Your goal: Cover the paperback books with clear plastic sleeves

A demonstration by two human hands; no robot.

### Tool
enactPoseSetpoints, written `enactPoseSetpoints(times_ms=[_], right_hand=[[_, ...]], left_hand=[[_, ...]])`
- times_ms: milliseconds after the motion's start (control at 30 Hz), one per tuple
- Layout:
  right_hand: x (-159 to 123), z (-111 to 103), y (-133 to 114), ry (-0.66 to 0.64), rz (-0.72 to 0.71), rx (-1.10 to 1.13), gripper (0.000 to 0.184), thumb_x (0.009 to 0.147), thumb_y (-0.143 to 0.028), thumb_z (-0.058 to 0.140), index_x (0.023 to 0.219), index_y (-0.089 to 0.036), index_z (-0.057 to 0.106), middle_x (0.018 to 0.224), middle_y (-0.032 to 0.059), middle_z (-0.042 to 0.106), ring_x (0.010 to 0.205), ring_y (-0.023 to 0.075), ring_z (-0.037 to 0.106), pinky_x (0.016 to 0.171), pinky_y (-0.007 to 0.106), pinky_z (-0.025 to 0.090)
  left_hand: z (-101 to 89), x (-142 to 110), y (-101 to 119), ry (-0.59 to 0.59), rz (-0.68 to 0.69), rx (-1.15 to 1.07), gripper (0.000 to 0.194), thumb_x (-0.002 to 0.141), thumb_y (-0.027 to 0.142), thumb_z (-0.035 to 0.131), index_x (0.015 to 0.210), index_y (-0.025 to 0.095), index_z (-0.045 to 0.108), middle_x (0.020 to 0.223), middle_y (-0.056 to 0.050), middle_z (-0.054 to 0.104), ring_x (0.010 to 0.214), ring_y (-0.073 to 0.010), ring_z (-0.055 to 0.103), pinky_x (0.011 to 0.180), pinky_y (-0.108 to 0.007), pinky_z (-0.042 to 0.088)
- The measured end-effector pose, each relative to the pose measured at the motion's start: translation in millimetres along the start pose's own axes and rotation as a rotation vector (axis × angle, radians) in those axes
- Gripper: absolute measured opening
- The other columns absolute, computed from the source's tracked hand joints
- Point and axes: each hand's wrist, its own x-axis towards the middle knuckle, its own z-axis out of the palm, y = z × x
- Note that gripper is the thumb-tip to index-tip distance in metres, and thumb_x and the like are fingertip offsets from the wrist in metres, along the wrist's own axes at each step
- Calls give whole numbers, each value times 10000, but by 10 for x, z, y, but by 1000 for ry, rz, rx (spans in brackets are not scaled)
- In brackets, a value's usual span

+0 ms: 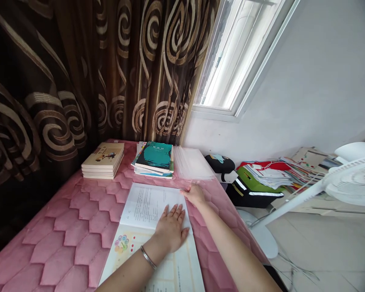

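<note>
An open book (146, 202) lies on the pink quilted surface, its upper page printed with text and its lower page carrying a coloured flower drawing. My left hand (172, 227), with a silver bracelet on the wrist, rests flat across the book near the fold, fingers spread. At the far right corner, my right hand (195, 194) pinches the edge of the book's page; its thumb is partly hidden. Just beyond that hand lie clear plastic sheets (193, 162). A pile of books with a teal cover (155, 156) sits behind the open book.
A stack of beige books (105, 156) stands at the back left, before a brown patterned curtain (134, 73). Right of the pink quilted bed (69, 227) are a white fan (304, 190), a black-and-green bag (252, 186) and piled papers (267, 172). A window (231, 56) is above.
</note>
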Motion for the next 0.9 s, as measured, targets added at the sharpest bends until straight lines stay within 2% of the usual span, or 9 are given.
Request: enactPoseSetpoints(times_ms=[133, 200, 300, 367, 433, 533, 633, 800, 900], right_hand=[[-301, 70, -107, 55, -151, 13, 343, 870, -345, 558, 1153, -162, 622, 1253, 141, 597, 1235, 273, 494, 1014, 369, 375], [-451, 162, -118, 5, -304, 55, 415, 928, -351, 448, 1287, -173, 556, 1401, 113, 503, 1320, 231, 427, 1075, 366, 342], [-567, 314, -68, -114, -444, 72, 511, 981, -363, 292, 1404, -123, 449, 1520, 118, 363, 1411, 213, 305, 1145, 396, 270], [-585, 383, -24, -130, -467, 33, 545, 986, -372, 273, 1437, -93, 399, 1542, 133, 308, 1437, 225, 242, 1167, 412, 230], [-589, 410, -1, -114, -470, -13, 569, 986, -392, 283, 1457, -84, 362, 1555, 132, 266, 1447, 235, 209, 1176, 420, 210], [-599, 368, -11, -134, -441, -59, 580, 992, -410, 272, 1472, -90, 334, 1565, 116, 232, 1448, 229, 201, 1180, 410, 203], [-618, 249, -76, -187, -413, -82, 576, 991, -397, 283, 1478, -92, 323, 1572, 110, 209, 1452, 223, 187, 1184, 386, 186], [-696, 105, -549, -235, -290, -143, 572, 964, -332, 366, 1422, 10, 390, 1534, 228, 256, 1432, 315, 234, 1160, 463, 201], [-762, 200, -1036, -194, -455, -17, 591, 989, -394, 293, 1446, -27, 363, 1557, 181, 222, 1455, 269, 168, 1172, 430, 173]], left_hand=[[4, 5, 18, 5, -4, 1, 623, 948, 449, 238, 1476, 132, 330, 1558, -114, 273, 1454, -237, 196, 1192, -489, 112], [28, 36, 16, 42, -3, -4, 576, 952, 394, 233, 1457, 154, 373, 1525, -98, 366, 1441, -225, 245, 1193, -479, 127], [48, 126, -67, 133, -94, -5, 531, 937, 259, 250, 1424, 122, 411, 1474, -102, 454, 1386, -178, 361, 1172, -354, 240], [24, 185, -206, 187, -205, 39, 533, 909, 206, 294, 1408, 55, 404, 1481, -149, 432, 1377, -180, 377, 1141, -309, 290], [-39, 202, -414, 217, -277, 95, 542, 896, 212, 335, 1404, 32, 396, 1509, -177, 372, 1409, -217, 320, 1160, -377, 255], [-177, 113, -778, 228, -310, 131, 552, 918, 293, 342, 1434, 103, 380, 1540, -148, 315, 1432, -254, 265, 1173, -505, 167], [-283, -44, -1068, 202, -347, 184, 574, 941, 390, 308, 1465, 158, 349, 1551, -116, 294, 1432, -252, 268, 1171, -536, 135], [-278, -146, -1229, 200, -356, 236, 617, 948, 461, 250, 1493, 174, 291, 1569, -87, 254, 1445, -256, 228, 1171, -563, 64], [-253, -128, -1222, 196, -352, 245, 604, 938, 408, 269, 1496, 175, 284, 1575, -81, 233, 1450, -248, 213, 1171, -559, 55]])
